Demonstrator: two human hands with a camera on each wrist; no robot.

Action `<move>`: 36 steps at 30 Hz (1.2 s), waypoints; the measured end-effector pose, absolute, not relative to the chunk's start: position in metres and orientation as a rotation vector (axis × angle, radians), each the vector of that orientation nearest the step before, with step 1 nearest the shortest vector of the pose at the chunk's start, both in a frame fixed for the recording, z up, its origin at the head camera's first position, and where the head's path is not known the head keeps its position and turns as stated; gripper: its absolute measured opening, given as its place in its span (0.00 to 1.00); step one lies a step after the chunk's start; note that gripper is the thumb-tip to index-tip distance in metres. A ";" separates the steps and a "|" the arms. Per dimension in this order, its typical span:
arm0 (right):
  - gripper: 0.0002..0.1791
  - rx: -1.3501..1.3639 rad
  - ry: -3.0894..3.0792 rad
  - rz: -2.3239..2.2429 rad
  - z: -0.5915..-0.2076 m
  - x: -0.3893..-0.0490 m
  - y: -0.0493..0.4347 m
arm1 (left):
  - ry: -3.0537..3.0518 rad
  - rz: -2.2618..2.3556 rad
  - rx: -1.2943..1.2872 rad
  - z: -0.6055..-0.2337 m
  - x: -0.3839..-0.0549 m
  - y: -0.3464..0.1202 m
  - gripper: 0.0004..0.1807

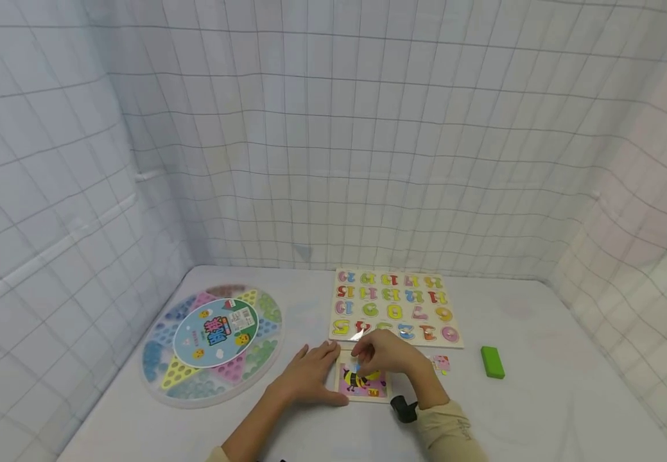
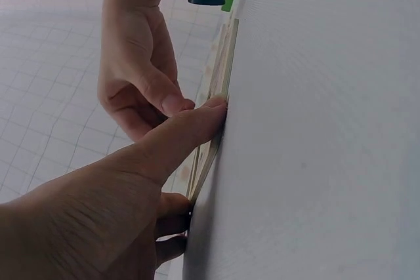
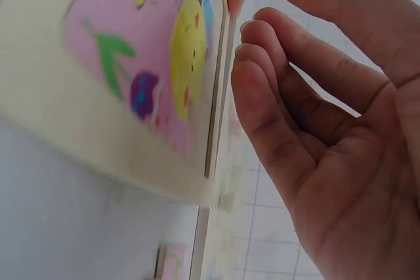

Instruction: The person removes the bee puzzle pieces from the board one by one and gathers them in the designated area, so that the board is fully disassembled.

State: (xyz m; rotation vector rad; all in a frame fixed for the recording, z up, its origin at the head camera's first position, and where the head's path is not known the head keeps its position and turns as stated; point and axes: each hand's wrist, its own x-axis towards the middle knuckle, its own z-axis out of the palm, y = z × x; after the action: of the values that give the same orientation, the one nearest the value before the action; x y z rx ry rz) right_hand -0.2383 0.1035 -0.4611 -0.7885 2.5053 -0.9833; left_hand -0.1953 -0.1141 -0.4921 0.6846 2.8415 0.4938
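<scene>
A small square wooden bee puzzle [image 1: 362, 391], with a yellow and black bee on pink, lies on the table under both hands. My left hand [image 1: 310, 374] rests at its left side, fingers spread and the thumb along the near edge; in the left wrist view that thumb [image 2: 197, 122] lies against the board's rim. My right hand [image 1: 388, 351] is over the upper part of the picture with bent fingers. Its curled fingers [image 3: 262, 106] hover close to the board in the right wrist view. I cannot tell whether a piece sits between thumb and index fingertip.
A number puzzle board [image 1: 399, 324] lies just behind. Right of the right wrist is a small pink picture piece [image 1: 440, 364], and farther right a green block [image 1: 492, 362]. A round star-patterned game board [image 1: 160, 391] is at the left. Gridded white cloth [image 1: 333, 160] surrounds the table.
</scene>
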 end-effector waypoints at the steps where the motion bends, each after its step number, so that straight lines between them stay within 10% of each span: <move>1: 0.13 -0.787 2.506 -0.975 -0.462 -0.239 0.101 | 2.841 0.492 0.689 -0.492 -0.195 -0.114 0.59; 36: 0.14 -0.852 2.516 -0.866 -0.466 -0.238 0.083 | 2.847 0.461 0.705 -0.492 -0.196 -0.113 0.59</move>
State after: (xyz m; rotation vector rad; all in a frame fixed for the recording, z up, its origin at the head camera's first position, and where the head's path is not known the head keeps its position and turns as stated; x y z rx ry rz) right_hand -0.2376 0.0835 -0.4658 -0.8523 2.5156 -0.8660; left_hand -0.1960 -0.1131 -0.4917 0.7049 2.8474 0.4613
